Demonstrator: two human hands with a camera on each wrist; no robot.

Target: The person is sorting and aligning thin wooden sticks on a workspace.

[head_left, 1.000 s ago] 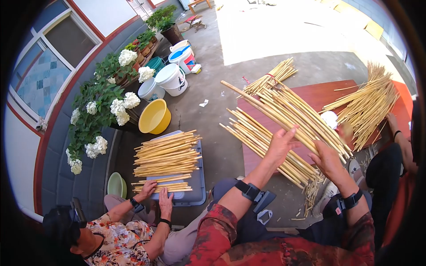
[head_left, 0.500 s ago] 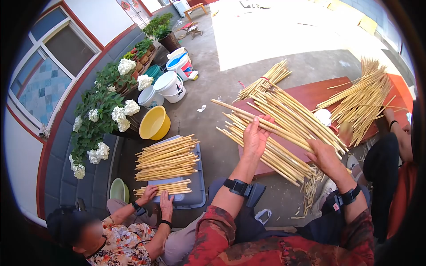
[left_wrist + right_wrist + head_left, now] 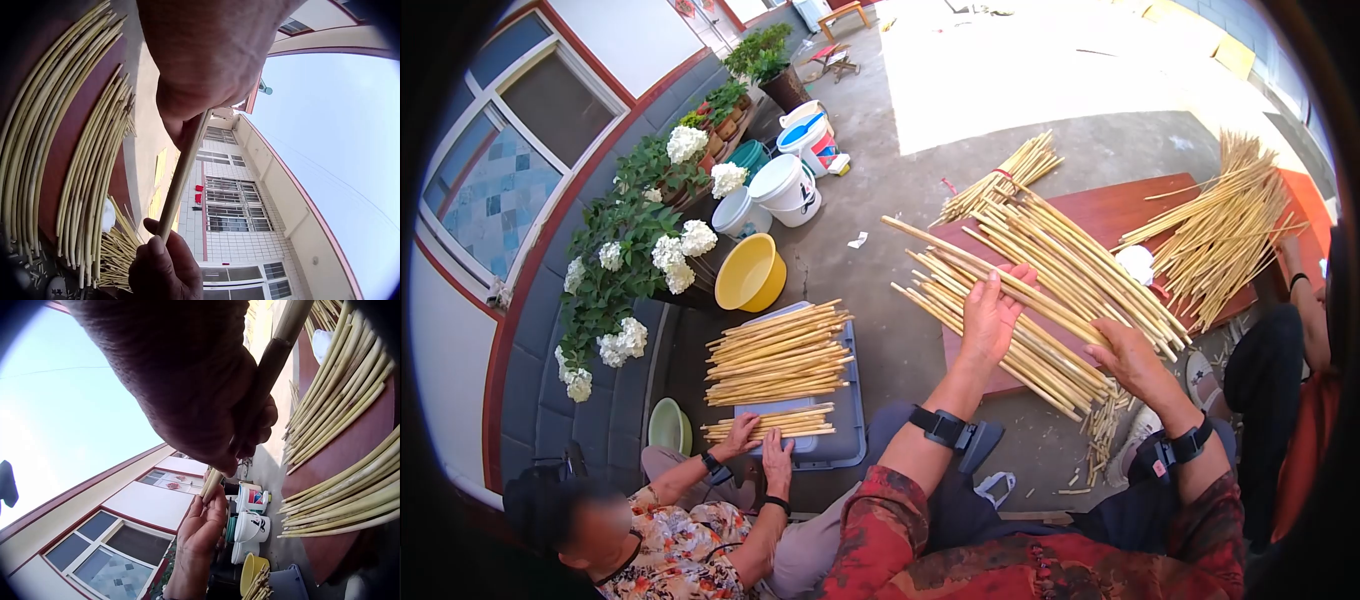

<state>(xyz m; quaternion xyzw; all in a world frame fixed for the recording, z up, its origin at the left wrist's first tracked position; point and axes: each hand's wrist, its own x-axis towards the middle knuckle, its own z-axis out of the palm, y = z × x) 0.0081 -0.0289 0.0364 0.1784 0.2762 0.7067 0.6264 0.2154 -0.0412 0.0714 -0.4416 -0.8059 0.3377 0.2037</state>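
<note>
A long, pale yellow dried stalk (image 3: 960,257) slants in front of me over the stalks on the table. My left hand (image 3: 998,308) holds it partway along, palm turned up, with the thumb and fingers about it in the right wrist view. Nearer its lower right end, my right hand (image 3: 1138,358) grips it; in the left wrist view the right thumb lies along the stalk (image 3: 181,178). Two rows lie beneath: the upper row of stalks (image 3: 1090,250) and the lower row of stalks (image 3: 1040,362), both on the reddish-brown table (image 3: 1155,205).
A tied bundle (image 3: 1005,180) lies at the table's far side, and a feathery-ended heap (image 3: 1225,235) at right. On my left, another person's hands (image 3: 775,460) touch stalks on a grey-blue bin (image 3: 855,400). Buckets (image 3: 785,190) and a yellow basin (image 3: 750,275) stand beyond.
Both hands have shifted slightly left with the stalk, the left more. The left fingers have moved along under it. The other person's head has turned.
</note>
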